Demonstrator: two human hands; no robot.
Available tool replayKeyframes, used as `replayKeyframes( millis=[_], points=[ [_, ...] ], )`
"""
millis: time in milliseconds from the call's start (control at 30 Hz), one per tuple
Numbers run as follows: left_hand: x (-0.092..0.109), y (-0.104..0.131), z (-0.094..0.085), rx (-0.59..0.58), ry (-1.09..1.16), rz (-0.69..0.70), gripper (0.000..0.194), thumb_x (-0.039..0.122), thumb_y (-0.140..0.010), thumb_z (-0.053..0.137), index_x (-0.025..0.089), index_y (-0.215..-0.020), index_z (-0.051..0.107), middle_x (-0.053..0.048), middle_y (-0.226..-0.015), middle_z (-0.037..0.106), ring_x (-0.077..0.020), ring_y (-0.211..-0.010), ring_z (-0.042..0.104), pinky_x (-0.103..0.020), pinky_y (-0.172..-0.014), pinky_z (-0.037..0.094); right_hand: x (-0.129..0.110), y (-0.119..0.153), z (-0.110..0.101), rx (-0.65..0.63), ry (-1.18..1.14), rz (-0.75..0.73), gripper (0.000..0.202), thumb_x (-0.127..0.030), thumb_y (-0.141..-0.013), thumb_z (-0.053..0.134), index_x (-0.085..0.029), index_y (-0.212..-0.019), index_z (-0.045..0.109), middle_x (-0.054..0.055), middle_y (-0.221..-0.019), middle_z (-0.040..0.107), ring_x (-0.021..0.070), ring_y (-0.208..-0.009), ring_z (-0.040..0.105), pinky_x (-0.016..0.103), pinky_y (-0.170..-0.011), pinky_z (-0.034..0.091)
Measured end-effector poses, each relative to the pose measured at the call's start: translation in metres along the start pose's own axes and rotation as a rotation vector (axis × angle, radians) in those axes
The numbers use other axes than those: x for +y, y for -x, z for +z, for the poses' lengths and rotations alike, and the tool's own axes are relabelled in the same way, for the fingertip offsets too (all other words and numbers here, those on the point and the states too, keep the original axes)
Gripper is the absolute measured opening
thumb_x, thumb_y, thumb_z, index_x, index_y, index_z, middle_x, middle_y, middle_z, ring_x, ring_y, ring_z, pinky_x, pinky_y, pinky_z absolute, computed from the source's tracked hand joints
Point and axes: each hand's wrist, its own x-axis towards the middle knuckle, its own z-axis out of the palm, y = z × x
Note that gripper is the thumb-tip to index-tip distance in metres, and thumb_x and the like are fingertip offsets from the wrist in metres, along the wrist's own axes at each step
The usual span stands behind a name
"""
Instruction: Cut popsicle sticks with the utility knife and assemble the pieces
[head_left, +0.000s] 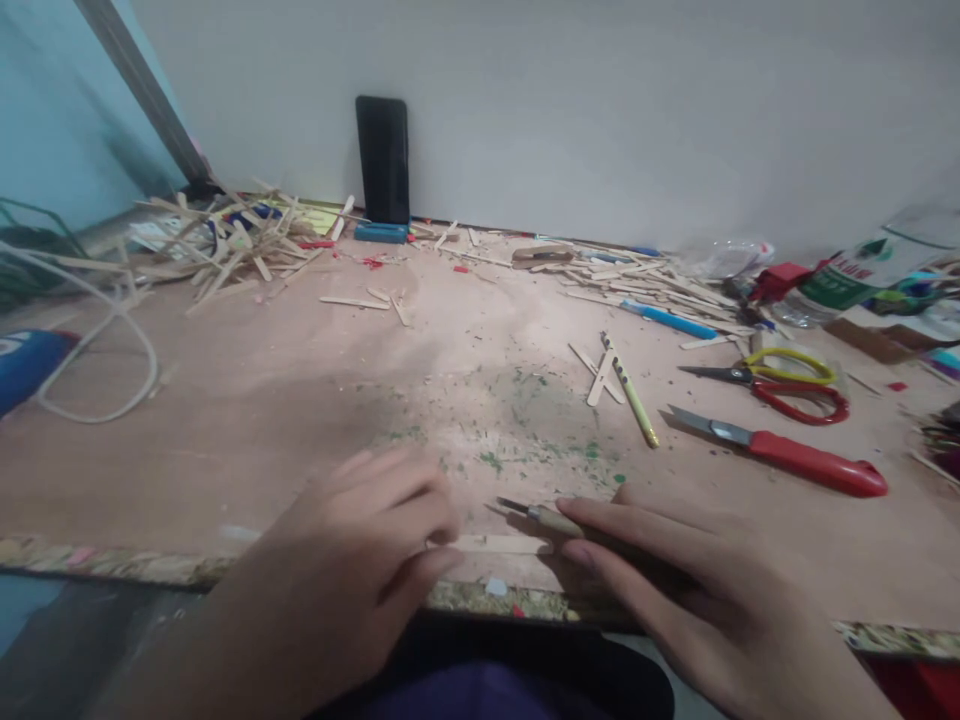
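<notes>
My right hand (675,570) is closed around the wooden handle of a small carving knife (551,519), its thin metal blade pointing left. Below the blade, a flat craft stick (499,544) lies along the table near the front edge. The curled fingers and thumb of my left hand (375,550) pinch the stick's left end, which they hide. The stick's right end runs towards my right thumb. Green shavings (491,460) are scattered just beyond both hands. A yellow pencil (634,395) lies beside crossed craft sticks (600,378) farther off.
On the right lie scissors (795,383), a red-handled knife (810,460) and a blue pen (667,318). Craft sticks are heaped at the back left (240,245) and back right (660,280). A phone (383,160) leans on the wall. A white cable (154,370) loops at left.
</notes>
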Motion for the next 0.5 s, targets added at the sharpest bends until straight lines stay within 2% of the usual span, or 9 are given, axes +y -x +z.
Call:
replayKeyframes(
  millis=[133, 267, 400, 500],
  points=[
    [0.000, 0.000, -0.004, -0.034, 0.111, -0.006, 0.019, 0.015, -0.100, 0.053, 0.021, -0.086, 0.064, -0.001, -0.096, 0.066, -0.0178, -0.087, 0.059, -0.031, -0.075, 0.044, -0.004, -0.001, -0.003, -0.019, 0.008, -0.004, 0.023, -0.027, -0.103, 0.062, -0.031, -0.119, 0.078, 0.000, -0.085, 0.079, 0.0162, -0.065, 0.074, 0.025, -0.054, 0.056],
    [-0.001, -0.002, -0.004, -0.042, 0.106, -0.027, 0.022, 0.014, -0.101, 0.051, 0.021, -0.089, 0.069, -0.001, -0.095, 0.066, -0.0177, -0.087, 0.059, -0.031, -0.075, 0.043, -0.009, -0.004, -0.009, -0.086, 0.006, -0.020, 0.024, -0.025, -0.105, 0.059, -0.028, -0.118, 0.079, 0.000, -0.075, 0.073, 0.0131, -0.060, 0.070, 0.022, -0.051, 0.052],
    [-0.002, -0.002, -0.002, -0.079, 0.099, -0.040, 0.025, 0.014, -0.101, 0.051, 0.022, -0.088, 0.072, 0.000, -0.092, 0.066, -0.0172, -0.085, 0.059, -0.031, -0.074, 0.042, -0.010, -0.007, -0.015, -0.190, 0.060, -0.048, 0.028, -0.026, -0.107, 0.054, -0.027, -0.122, 0.078, 0.002, -0.083, 0.076, 0.0139, -0.067, 0.073, 0.023, -0.057, 0.055],
    [-0.002, -0.002, -0.001, -0.092, 0.099, -0.041, 0.028, 0.015, -0.103, 0.050, 0.022, -0.089, 0.072, 0.001, -0.091, 0.065, -0.0162, -0.083, 0.058, -0.030, -0.073, 0.041, -0.007, -0.008, -0.016, -0.213, 0.065, -0.065, 0.028, -0.025, -0.107, 0.055, -0.028, -0.124, 0.077, 0.002, -0.086, 0.077, 0.0138, -0.070, 0.074, 0.022, -0.059, 0.056]
  ],
)
